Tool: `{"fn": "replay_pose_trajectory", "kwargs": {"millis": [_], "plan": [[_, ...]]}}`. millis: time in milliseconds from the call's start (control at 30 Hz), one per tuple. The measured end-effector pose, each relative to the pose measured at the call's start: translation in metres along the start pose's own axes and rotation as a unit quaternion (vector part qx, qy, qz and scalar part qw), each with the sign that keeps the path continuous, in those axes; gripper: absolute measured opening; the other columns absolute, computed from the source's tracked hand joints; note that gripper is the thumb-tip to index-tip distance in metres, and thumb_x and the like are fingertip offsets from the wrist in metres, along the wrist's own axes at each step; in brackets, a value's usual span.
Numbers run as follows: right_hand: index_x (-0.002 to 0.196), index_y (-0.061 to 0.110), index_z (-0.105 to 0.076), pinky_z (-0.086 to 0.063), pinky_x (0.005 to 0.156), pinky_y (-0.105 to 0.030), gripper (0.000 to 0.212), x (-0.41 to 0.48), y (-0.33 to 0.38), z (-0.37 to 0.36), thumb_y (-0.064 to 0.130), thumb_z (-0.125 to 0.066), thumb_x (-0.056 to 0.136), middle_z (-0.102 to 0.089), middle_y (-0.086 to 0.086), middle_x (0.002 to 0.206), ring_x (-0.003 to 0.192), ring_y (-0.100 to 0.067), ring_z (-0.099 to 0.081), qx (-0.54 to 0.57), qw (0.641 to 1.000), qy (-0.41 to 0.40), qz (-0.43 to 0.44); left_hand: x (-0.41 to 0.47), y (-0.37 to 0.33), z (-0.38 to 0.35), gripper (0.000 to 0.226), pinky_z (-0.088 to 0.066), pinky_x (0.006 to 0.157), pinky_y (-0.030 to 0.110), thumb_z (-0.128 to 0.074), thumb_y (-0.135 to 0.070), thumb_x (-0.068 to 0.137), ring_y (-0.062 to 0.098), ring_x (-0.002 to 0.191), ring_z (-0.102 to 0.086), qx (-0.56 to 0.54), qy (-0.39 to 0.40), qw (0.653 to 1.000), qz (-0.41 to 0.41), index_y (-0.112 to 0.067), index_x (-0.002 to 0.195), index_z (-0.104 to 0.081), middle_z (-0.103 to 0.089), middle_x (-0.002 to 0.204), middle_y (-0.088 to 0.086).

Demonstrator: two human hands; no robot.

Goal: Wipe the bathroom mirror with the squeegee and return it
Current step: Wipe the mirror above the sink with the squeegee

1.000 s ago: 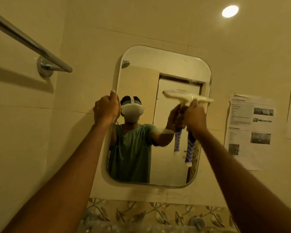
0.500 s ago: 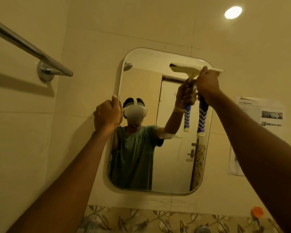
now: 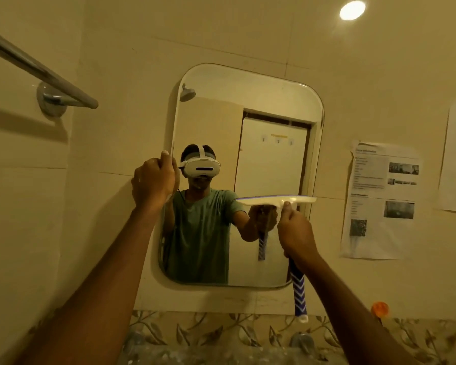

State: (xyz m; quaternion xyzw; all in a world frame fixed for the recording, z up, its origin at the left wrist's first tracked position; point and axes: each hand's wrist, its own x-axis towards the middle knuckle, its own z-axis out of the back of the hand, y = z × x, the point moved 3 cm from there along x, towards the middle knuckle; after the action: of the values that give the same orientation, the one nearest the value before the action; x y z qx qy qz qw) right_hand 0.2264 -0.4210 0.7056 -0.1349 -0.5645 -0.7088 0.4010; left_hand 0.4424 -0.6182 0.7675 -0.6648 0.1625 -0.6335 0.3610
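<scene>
A rounded rectangular mirror hangs on the tiled wall ahead. My right hand grips the blue-and-white handle of the squeegee, whose white blade lies level against the glass on the right side, about mid-height. The handle's lower end hangs below my wrist, past the mirror's bottom edge. My left hand clasps the mirror's left edge at mid-height. The glass reflects a person in a green shirt, a door and a shower head.
A metal towel bar juts from the wall at upper left. Printed sheets are taped to the wall right of the mirror. An orange cap and tap fittings sit by the leaf-patterned tiles below.
My right hand has pulled the squeegee down the right side of the glass from the top edge to mid-height. My left hand stays on the mirror's left edge.
</scene>
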Motion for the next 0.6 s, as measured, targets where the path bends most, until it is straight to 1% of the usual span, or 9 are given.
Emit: {"fn": "replay_pose_trajectory", "kwargs": {"millis": [67,133,233,333,400,500,567,600], "plan": [[0.072,0.023,-0.051,-0.037,0.043,-0.018,0.046,0.015,0.020,0.007,0.037,-0.024,0.106,-0.052,0.005,0.059,0.045,-0.002,-0.049,0.007,0.999,-0.004,0.044,-0.008,0.006,0.001,0.057,-0.036,0.071,0.031,-0.028,-0.044,0.102,0.021,0.077,-0.054,-0.003,-0.001,1.000,0.008,-0.005,0.088,-0.067,-0.060,0.078,0.008],[0.073,0.025,-0.051,-0.037,0.044,-0.013,0.045,0.030,0.040,0.010,0.036,-0.024,0.107,-0.053,0.008,0.061,0.045,0.000,-0.052,0.021,0.997,-0.008,0.070,-0.021,0.017,0.001,0.056,-0.036,0.068,0.031,-0.029,-0.045,0.102,0.020,0.071,-0.055,0.005,-0.004,1.000,0.012,-0.007,0.083,-0.065,-0.058,0.072,0.005],[0.075,0.023,-0.052,-0.042,0.050,-0.020,0.046,0.037,0.045,0.005,0.040,-0.021,0.106,-0.057,0.003,0.066,0.055,-0.005,-0.055,0.017,0.998,0.004,0.063,-0.042,0.035,-0.001,0.054,-0.036,0.068,0.030,-0.029,-0.045,0.102,0.010,0.063,-0.048,0.010,-0.009,0.999,0.031,-0.009,0.083,-0.064,-0.052,0.065,-0.002],[0.078,0.018,-0.055,-0.039,0.046,-0.019,0.048,0.008,0.012,-0.009,0.041,-0.022,0.105,-0.056,0.003,0.060,0.051,-0.008,-0.053,-0.015,0.997,0.034,0.062,-0.053,0.037,-0.002,0.053,-0.034,0.069,0.031,-0.029,-0.045,0.102,0.012,0.069,-0.047,0.013,-0.012,0.999,0.044,-0.008,0.087,-0.065,-0.054,0.073,0.000],[0.078,0.017,-0.056,-0.037,0.045,-0.022,0.048,-0.020,-0.021,-0.018,0.041,-0.023,0.104,-0.056,0.000,0.058,0.051,-0.012,-0.052,-0.052,0.995,0.050,0.064,-0.055,0.036,0.000,0.053,-0.034,0.071,0.031,-0.029,-0.044,0.102,0.015,0.075,-0.048,0.020,-0.007,0.999,0.045,-0.008,0.090,-0.065,-0.055,0.078,0.003],[0.076,0.017,-0.057,-0.037,0.045,-0.023,0.051,-0.046,-0.064,-0.023,0.042,-0.023,0.104,-0.056,-0.003,0.059,0.050,-0.013,-0.051,-0.071,0.994,0.080,0.008,-0.063,0.041,0.002,0.052,-0.033,0.070,0.031,-0.030,-0.044,0.102,0.015,0.076,-0.048,0.017,0.002,0.998,0.058,-0.008,0.090,-0.066,-0.055,0.078,0.003],[0.075,0.017,-0.056,-0.038,0.043,-0.020,0.051,-0.051,-0.072,-0.021,0.044,-0.023,0.104,-0.055,-0.001,0.058,0.048,-0.011,-0.049,-0.096,0.991,0.095,-0.007,-0.069,0.047,0.002,0.051,-0.034,0.070,0.031,-0.031,-0.045,0.102,0.016,0.076,-0.050,0.005,0.005,0.997,0.077,-0.010,0.089,-0.065,-0.056,0.078,0.003],[0.076,0.018,-0.056,-0.038,0.041,-0.017,0.049,-0.051,-0.068,-0.021,0.043,-0.024,0.104,-0.056,0.001,0.059,0.047,-0.009,-0.049,-0.102,0.991,0.091,0.009,-0.072,0.050,0.001,0.050,-0.035,0.070,0.031,-0.031,-0.045,0.102,0.017,0.077,-0.051,-0.004,0.007,0.996,0.085,-0.010,0.089,-0.065,-0.056,0.078,0.003]]}}
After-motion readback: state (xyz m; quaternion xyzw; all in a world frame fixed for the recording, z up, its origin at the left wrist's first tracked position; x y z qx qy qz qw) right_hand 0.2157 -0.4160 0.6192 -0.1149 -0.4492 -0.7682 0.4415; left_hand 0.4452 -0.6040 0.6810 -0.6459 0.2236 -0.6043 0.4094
